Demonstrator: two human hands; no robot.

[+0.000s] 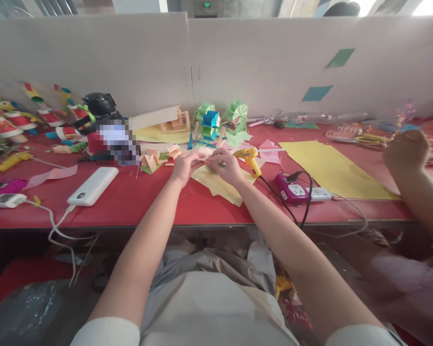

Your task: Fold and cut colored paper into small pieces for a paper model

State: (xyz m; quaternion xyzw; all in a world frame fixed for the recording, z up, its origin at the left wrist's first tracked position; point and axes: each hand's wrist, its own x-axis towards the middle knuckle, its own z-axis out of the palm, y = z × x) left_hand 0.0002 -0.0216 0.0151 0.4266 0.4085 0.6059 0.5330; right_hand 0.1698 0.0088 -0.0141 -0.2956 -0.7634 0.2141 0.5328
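My left hand and my right hand meet over the red table, fingers closed together on a small piece of pale paper. Its exact shape is partly covered by my fingers. Beneath my hands lie cream-yellow paper sheets. A yellow hot glue gun rests just right of my right hand. Folded peach paper pieces sit left of my left hand. Behind my hands stand a green and blue folded-paper model and a green pleated paper piece.
A white power bank with cables is on the left, near a phone on a stand. A purple power strip and a large yellow sheet are on the right. Another person's hand is at the far right.
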